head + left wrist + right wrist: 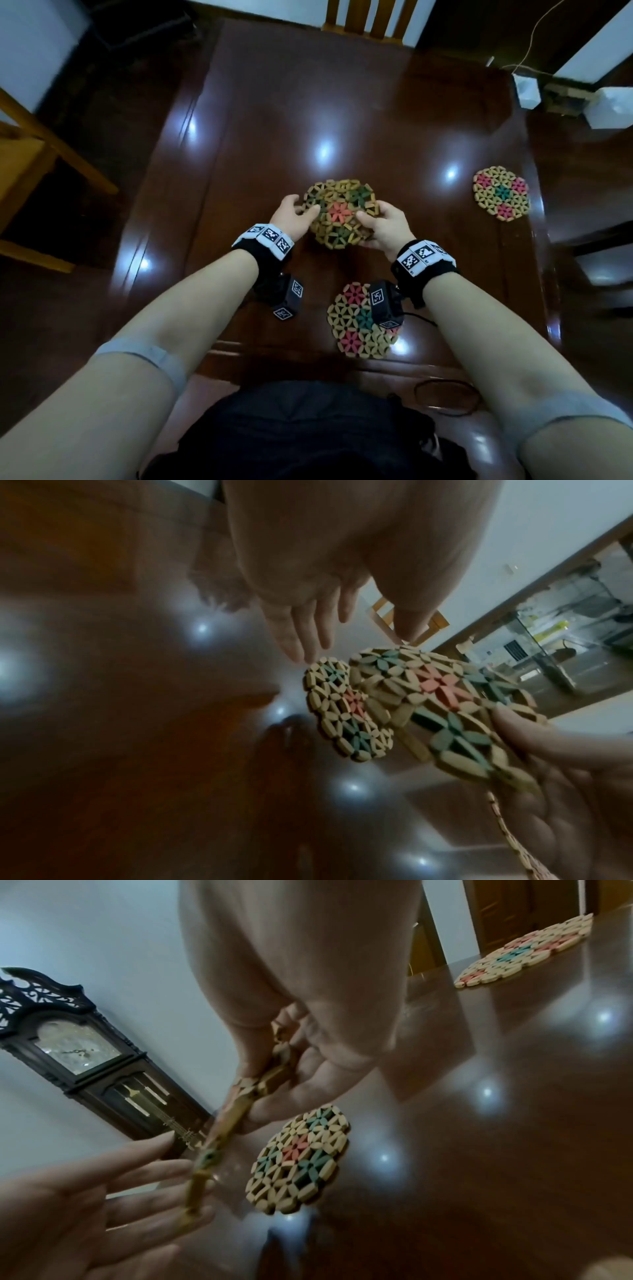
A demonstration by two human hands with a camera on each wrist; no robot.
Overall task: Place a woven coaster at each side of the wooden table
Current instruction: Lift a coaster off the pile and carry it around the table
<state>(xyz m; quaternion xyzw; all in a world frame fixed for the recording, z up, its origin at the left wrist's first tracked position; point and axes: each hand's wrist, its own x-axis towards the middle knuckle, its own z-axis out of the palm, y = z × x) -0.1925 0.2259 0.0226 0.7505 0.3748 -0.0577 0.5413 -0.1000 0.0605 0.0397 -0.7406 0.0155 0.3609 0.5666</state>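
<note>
Risks a drop at the left rim first, given a left hand (294,216) with fingers straight and spread, merely touching the edge of the held coaster (339,212) rather than gripping it. Depends then on the right hand (385,226) alone, pinching the opposite rim with thumb on top and curled fingers beneath. May sag or tilt out of that single pinch, being loosely linked pieces by the look of it, and clatter onto the glossy table (274,102). Could also skate on that polish if set down with a push, ending off its mark. Might go to a side already served: judged from here, left and far sides not yet covered, so worth aiming toward the left or upper centre of the head view. Held at centre frame in the head view, apparently lifted off the tabletop, between both hands, with left rim at the left fingertips and right rim inside the right pinch. Seen edge-on in the right wrist view, with a matching flower pattern (298,1158) just below it at lower centre: a further coaster or only a reflection, cannot tell. Lying flat at lower centre of the head view, partly behind the right wrist camera (385,303), a second coaster (356,322) by the near edge. At right of frame, well apart from both hands, a third coaster (501,193) beside the right edge.
</note>
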